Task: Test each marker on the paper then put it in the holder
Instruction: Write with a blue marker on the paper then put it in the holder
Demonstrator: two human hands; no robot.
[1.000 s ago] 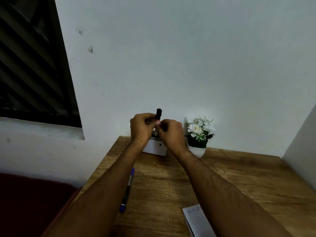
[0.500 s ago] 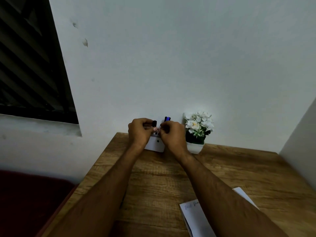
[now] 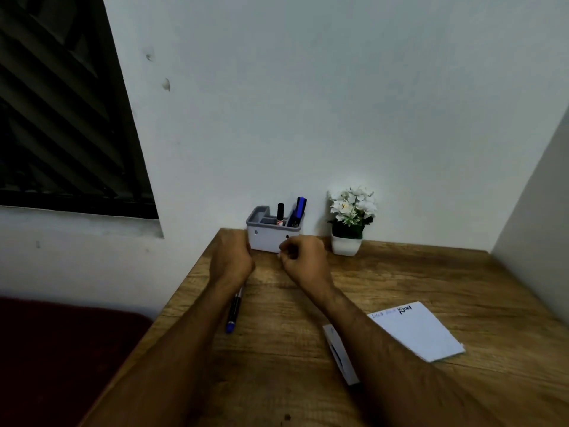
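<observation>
Table (image 3: 400, 278): wooden, set against the wall. Paper (image 3: 421, 331) lies at 4 o'clock from the hands, with scribbles along its far edge. Holder (image 3: 271, 238) stands at 12 o'clock at the table's back edge, with a black marker (image 3: 280, 213) and blue markers (image 3: 298, 211) upright in its compartments. One more marker (image 3: 233, 312), blue-capped, lies flat at 7 o'clock, partly under the left forearm.

Judgement: the step in hand is fetching that last marker. Advised: grip it mid-barrel, uncap, draw a short stroke on a bare part of the paper, recap firmly, then lower it upright into a free compartment while steadying the holder.

Left hand (image 3: 232, 260): fingers curled under and hidden; whether it grips anything cannot be told. It sits just beside the holder's front left corner.

Right hand (image 3: 303, 263): loosely curled, nothing visible in it, just in front of the holder.
</observation>
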